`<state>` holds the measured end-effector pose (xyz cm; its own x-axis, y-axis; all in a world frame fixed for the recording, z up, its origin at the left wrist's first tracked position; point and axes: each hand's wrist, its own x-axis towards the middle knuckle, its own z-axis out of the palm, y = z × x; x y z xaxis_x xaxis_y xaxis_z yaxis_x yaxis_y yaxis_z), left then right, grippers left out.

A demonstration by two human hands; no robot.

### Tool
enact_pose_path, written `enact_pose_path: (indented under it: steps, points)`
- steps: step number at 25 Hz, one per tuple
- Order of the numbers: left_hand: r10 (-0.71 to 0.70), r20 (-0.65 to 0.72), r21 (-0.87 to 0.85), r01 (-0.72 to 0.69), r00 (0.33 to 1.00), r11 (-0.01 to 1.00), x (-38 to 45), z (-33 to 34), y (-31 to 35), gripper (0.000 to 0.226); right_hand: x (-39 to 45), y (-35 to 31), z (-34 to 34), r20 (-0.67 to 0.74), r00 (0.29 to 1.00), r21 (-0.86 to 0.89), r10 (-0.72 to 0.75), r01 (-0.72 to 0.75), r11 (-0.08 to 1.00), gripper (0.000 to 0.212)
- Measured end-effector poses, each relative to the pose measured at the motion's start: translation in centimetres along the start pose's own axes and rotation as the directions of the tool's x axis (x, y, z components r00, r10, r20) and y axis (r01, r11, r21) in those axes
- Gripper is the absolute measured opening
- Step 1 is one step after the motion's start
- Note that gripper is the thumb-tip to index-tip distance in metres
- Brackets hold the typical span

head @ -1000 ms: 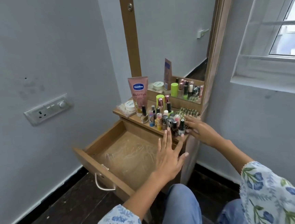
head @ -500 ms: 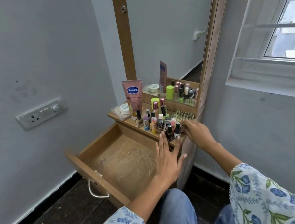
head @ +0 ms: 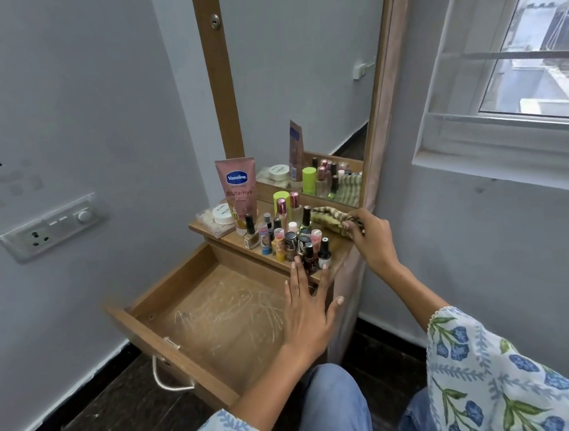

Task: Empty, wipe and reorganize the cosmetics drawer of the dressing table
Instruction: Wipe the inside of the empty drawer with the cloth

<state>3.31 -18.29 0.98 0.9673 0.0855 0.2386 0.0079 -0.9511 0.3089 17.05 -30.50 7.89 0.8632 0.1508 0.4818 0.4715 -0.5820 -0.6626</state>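
The wooden drawer [head: 169, 335] of the dressing table is pulled out, with nothing in it; its scratched bottom shows. Above it, the tabletop [head: 337, 248] carries a pink Vaseline tube [head: 238, 192], a white jar [head: 223, 215] and several small nail-polish and cosmetic bottles [head: 290, 240]. My left hand [head: 310, 311] is flat, fingers spread, over the drawer's right side, fingertips at the tabletop's front edge. My right hand [head: 369, 237] pinches a green-and-brown striped cloth [head: 328, 218] at the tabletop's right rear and lifts its edge.
A tall mirror [head: 298, 76] in a wooden frame rises behind the tabletop and repeats the bottles. A switchboard [head: 50, 227] sits on the left wall, a window [head: 522, 43] on the right. My knees in jeans are just below the drawer. The floor is dark.
My right hand has closed on the striped cloth and raised it off the tabletop. The left hand stays flat over the drawer. The view has shifted slightly left.
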Motion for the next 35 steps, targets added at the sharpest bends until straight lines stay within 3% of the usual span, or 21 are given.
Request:
enact_pose_path:
  steps: [6,14,19,22,26,29,32,33,34,35]
  points:
    - [-0.005,0.027,0.03,0.004,1.0,1.0,-0.8,-0.2,0.4,0.065,-3.0,-1.5,-3.7,-0.195,0.98,0.004,-0.032,0.034,0.999,0.012]
    - [-0.02,0.054,-0.012,0.021,0.998,1.0,-2.4,-2.4,-1.4,0.064,-8.7,-5.7,-6.5,-0.214,0.975,0.014,-0.067,0.071,0.997,0.014]
    - [-0.104,0.025,0.036,0.103,0.994,0.994,-4.0,-6.4,-7.8,0.077,-11.0,-10.0,-4.2,-0.043,0.984,0.13,-0.175,0.179,0.975,0.013]
    - [-0.242,-0.011,0.151,0.241,0.97,0.959,-5.1,-9.1,-13.3,0.072,-10.7,-11.6,0.2,0.125,0.975,0.252,-0.185,0.149,0.956,0.014]
    - [-0.348,0.035,0.328,0.319,0.937,0.889,-7.0,-11.7,-20.4,0.072,-8.9,-13.2,8.0,0.278,0.926,0.247,-0.257,0.19,0.95,0.015]
    - [-0.41,0.132,0.372,0.338,0.902,0.864,-7.9,-12.6,-23.7,0.078,-8.2,-13.6,13.1,0.421,0.823,0.217,-0.382,0.318,0.923,0.017]
    - [-0.412,0.166,0.357,0.335,0.896,0.872,-8.7,-12.6,-25.0,0.084,-9.7,-11.9,17.2,0.761,0.535,0.052,-0.366,0.512,0.857,0.029]
    - [-0.418,0.166,0.351,0.342,0.893,0.872,-9.0,-12.6,-25.5,0.086,-10.1,-11.2,18.4,0.837,0.444,0.042,-0.319,0.53,0.847,0.034]
    - [-0.429,0.171,0.345,0.354,0.887,0.869,-9.2,-12.6,-25.8,0.091,-10.3,-10.8,19.2,0.871,0.402,0.051,-0.283,0.499,0.865,0.038]
    - [-0.44,0.18,0.337,0.365,0.88,0.868,-9.5,-12.6,-26.0,0.095,-10.4,-10.7,19.7,0.879,0.403,0.062,-0.255,0.434,0.899,0.043]
